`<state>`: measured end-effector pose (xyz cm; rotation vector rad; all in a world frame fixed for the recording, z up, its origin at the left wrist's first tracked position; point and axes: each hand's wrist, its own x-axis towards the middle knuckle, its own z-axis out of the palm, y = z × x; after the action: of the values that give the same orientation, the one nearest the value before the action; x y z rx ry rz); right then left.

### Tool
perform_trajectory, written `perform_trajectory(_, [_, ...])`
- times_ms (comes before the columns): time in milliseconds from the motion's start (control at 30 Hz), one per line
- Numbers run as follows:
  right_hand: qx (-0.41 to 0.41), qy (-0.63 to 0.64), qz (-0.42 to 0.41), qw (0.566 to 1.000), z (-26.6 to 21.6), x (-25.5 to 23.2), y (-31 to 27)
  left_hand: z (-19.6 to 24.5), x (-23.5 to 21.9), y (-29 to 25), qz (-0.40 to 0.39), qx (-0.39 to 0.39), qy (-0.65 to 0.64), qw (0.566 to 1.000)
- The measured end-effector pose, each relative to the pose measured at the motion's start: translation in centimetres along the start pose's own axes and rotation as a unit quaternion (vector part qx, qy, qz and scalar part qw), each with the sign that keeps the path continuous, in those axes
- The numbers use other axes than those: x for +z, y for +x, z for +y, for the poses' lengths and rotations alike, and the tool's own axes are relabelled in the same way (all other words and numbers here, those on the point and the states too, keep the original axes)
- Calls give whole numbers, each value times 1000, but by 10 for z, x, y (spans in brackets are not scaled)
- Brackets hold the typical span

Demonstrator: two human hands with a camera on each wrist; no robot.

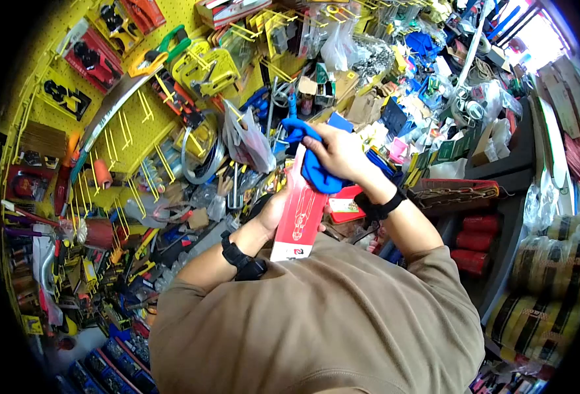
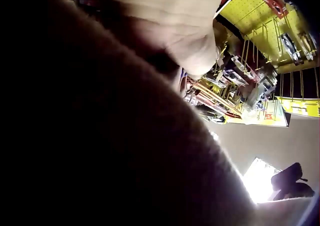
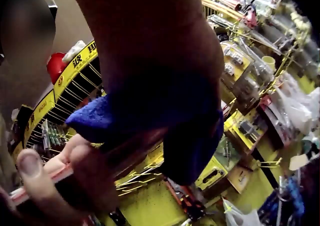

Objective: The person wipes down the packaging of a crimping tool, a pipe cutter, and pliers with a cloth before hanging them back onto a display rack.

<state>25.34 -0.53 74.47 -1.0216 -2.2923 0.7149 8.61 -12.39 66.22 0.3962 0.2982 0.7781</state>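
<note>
A flat red retail package (image 1: 301,213) with a line drawing of a tool and a white lower end is held upright before the chest in the head view. My left hand (image 1: 273,213) grips it by its side edge. At the package's upper end, my right hand (image 1: 339,154) holds a blue cloth (image 1: 319,172) bunched against it, thumb over the fabric. The right wrist view shows the cloth (image 3: 95,117) hanging under the right hand, with the left hand's fingers (image 3: 37,178) around the package's edge. The left wrist view is mostly dark, and the package is hidden there.
A yellow pegboard (image 1: 122,151) with hooks and hanging tools rises at the left. Piled packages and plastic bags (image 1: 339,46) cover the far side. At the right are a dark shelf with red rolls (image 1: 477,243) and yellow-black rolls (image 1: 539,322).
</note>
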Motion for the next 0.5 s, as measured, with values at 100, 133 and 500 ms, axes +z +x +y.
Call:
perform_trajectory(100, [59, 1, -104, 993, 7, 3, 12, 1, -3, -6, -5, -14, 9, 1000])
perform_trajectory(133, [56, -15, -120, 991, 6, 3, 14, 2, -3, -11, -3, -17, 5, 1000])
perform_trajectory(500, [213, 325, 63, 919, 36, 97, 3, 95, -18, -111, 47, 149, -73, 985])
